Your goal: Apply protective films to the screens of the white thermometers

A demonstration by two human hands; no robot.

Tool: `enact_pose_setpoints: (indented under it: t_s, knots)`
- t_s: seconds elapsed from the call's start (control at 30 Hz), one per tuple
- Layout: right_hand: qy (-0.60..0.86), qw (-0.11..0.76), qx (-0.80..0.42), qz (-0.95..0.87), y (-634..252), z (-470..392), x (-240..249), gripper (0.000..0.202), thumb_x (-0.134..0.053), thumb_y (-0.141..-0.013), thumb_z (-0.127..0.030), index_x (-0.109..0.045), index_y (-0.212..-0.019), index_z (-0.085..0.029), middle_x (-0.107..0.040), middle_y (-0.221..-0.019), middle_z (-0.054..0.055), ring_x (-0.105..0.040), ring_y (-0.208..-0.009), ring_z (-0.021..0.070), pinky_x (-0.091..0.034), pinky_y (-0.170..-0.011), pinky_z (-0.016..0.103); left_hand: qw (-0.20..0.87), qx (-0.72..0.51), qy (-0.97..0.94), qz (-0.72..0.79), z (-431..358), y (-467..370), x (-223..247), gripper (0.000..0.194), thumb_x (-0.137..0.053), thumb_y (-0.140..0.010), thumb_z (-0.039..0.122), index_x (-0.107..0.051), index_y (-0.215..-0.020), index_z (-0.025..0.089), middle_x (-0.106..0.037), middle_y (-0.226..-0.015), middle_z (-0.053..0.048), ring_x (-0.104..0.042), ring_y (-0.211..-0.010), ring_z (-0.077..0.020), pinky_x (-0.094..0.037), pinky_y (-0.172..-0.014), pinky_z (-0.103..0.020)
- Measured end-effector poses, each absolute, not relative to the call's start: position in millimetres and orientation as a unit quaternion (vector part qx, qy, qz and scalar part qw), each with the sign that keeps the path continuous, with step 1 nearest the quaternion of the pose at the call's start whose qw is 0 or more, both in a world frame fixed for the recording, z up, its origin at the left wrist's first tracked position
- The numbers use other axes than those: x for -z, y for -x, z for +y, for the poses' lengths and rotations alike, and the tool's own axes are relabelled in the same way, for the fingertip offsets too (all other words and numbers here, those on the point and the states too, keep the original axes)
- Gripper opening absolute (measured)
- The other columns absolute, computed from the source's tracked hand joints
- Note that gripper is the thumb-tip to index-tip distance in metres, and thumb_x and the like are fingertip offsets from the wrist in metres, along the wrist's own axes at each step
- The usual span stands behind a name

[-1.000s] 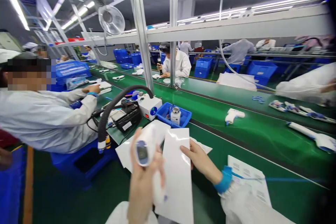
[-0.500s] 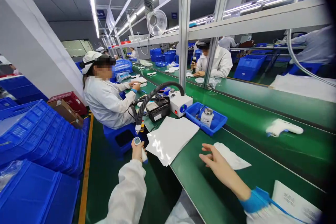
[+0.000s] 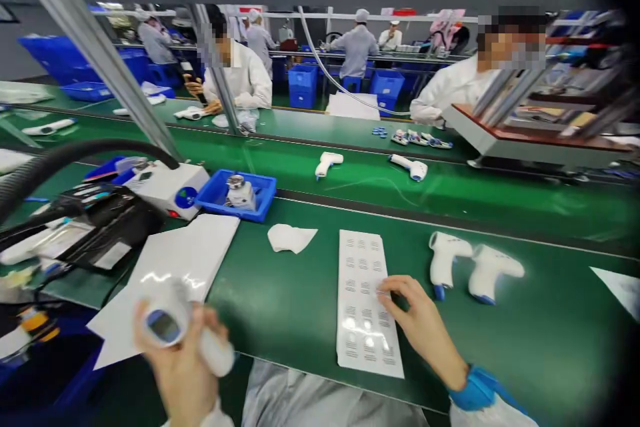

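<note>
My left hand, blurred by motion, is wrapped round a white infrared thermometer with a small blue-rimmed screen that faces up. On the bench in front of me lies a white sheet of printed labels in rows. My right hand is at the sheet's right edge, thumb and forefinger tips nearly together over a label in a middle row. Whether a label is between the tips is too small to tell. To the right of that hand, two white thermometers with blue ends, one thermometer and another thermometer, lie side by side.
White glossy sheets overlap the bench edge on the left. Behind them stand a blue tray with a bottle, a white box and a black hose. A crumpled white paper lies mid-bench. Two thermometers lie on the green belt; co-workers sit beyond.
The view has swung right and down to the bench. My left hand has brought the thermometer in from the left. My right hand, spread before, is now at the label sheet with fingertips drawn together.
</note>
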State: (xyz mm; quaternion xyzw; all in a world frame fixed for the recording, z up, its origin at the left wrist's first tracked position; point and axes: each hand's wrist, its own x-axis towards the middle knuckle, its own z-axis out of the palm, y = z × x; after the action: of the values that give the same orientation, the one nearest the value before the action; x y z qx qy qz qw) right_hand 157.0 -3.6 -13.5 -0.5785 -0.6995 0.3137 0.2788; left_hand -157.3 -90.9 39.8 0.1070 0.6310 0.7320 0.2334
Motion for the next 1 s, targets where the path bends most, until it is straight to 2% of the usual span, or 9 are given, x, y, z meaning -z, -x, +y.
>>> enact_pose_setpoints:
  t_s: [0.13, 0.23, 0.37, 0.5, 0.73, 0.8, 0.9, 0.97, 1.0]
  knots:
    - [0.585, 0.262, -0.279, -0.715, -155, -15, 17, 0.011, -0.055, -0.088, -0.029, -0.065, -0.086, -0.024, -0.063, -0.104, 0.008, -0.056, -0.101, 0.0271, -0.046, -0.088, 0.045, 0.575, -0.592, -0.170, 0.539, -68, 64, -39, 0.079, -0.069, -0.079, 0.033, -0.022, -0.142, 0.047, -0.056, -0.087, 0.001, -0.052, -0.055, -0.0112, -0.043, -0.038, -0.019]
    - [0.594, 0.258, -0.283, -0.708, -161, -22, 18, 0.011, -0.057, -0.088, -0.028, -0.066, -0.085, -0.023, -0.064, -0.102, 0.007, -0.056, -0.098, 0.0262, -0.046, -0.086, 0.044, 0.667, -0.508, -0.225, 0.497, -59, 23, -30, 0.074, -0.062, -0.086, 0.039, -0.018, -0.145, 0.041, -0.059, -0.100, -0.002, -0.050, -0.051, -0.0074, -0.045, -0.040, -0.020]
    - [0.594, 0.270, -0.309, -0.692, -169, -26, 25, 0.011, -0.058, -0.088, -0.027, -0.068, -0.086, -0.023, -0.065, -0.100, 0.006, -0.057, -0.097, 0.0251, -0.046, -0.085, 0.042, 0.665, -0.491, -0.297, 0.478, -42, 4, -14, 0.071, -0.059, -0.088, 0.039, -0.017, -0.146, 0.038, -0.054, -0.128, -0.008, -0.051, -0.052, -0.0055, -0.045, -0.041, -0.019]
    - [0.585, 0.289, -0.335, -0.680, -169, -25, 29, 0.012, -0.058, -0.087, -0.026, -0.070, -0.085, -0.024, -0.066, -0.098, 0.005, -0.058, -0.094, 0.0242, -0.047, -0.083, 0.040, 0.664, -0.488, -0.333, 0.458, -29, 2, -3, 0.067, -0.056, -0.090, 0.037, -0.018, -0.145, 0.039, -0.049, -0.139, -0.008, -0.053, -0.052, -0.0055, -0.045, -0.041, -0.019]
    - [0.571, 0.264, -0.356, -0.691, -167, -11, 22, 0.011, -0.060, -0.085, -0.022, -0.065, -0.075, -0.023, -0.065, -0.093, 0.004, -0.058, -0.092, 0.0227, -0.048, -0.081, 0.038, 0.658, -0.485, -0.340, 0.465, -27, -1, -2, 0.064, -0.056, -0.090, 0.030, -0.022, -0.143, 0.040, -0.048, -0.141, -0.005, -0.053, -0.054, -0.0047, -0.043, -0.041, -0.017]
    - [0.561, 0.246, -0.324, -0.721, -165, -11, 18, 0.011, -0.060, -0.083, -0.018, -0.062, -0.073, -0.022, -0.064, -0.092, 0.004, -0.057, -0.091, 0.0227, -0.046, -0.081, 0.039, 0.660, -0.485, -0.338, 0.463, -28, -2, -2, 0.064, -0.056, -0.090, 0.030, -0.021, -0.143, 0.039, -0.051, -0.138, -0.005, -0.055, -0.058, -0.0066, -0.043, -0.041, -0.016]
    - [0.509, 0.237, -0.259, -0.786, -161, -21, 9, 0.013, -0.057, -0.080, -0.011, -0.058, -0.071, -0.020, -0.065, -0.089, 0.004, -0.056, -0.090, 0.0233, -0.043, -0.080, 0.040, 0.657, -0.481, -0.345, 0.467, -28, -2, -1, 0.065, -0.055, -0.090, 0.031, -0.020, -0.144, 0.038, -0.053, -0.135, -0.005, -0.051, -0.054, -0.0057, -0.041, -0.039, -0.017]
    - [0.458, 0.230, -0.282, -0.811, -160, -32, 0, 0.016, -0.054, -0.077, -0.005, -0.056, -0.072, -0.020, -0.064, -0.085, 0.003, -0.057, -0.085, 0.0212, -0.044, -0.076, 0.037, 0.651, -0.471, -0.357, 0.477, -28, -2, 1, 0.065, -0.055, -0.090, 0.031, -0.020, -0.144, 0.038, -0.052, -0.135, -0.005, -0.047, -0.049, -0.0046, -0.040, -0.038, -0.018]
    - [0.439, 0.220, -0.326, -0.808, -161, -38, -6, 0.017, -0.053, -0.075, -0.003, -0.055, -0.072, -0.020, -0.064, -0.083, 0.002, -0.058, -0.081, 0.0191, -0.045, -0.074, 0.034, 0.646, -0.469, -0.363, 0.481, -28, -1, 2, 0.065, -0.055, -0.089, 0.031, -0.020, -0.145, 0.038, -0.051, -0.136, -0.005, -0.050, -0.051, -0.0056, -0.042, -0.040, -0.019]
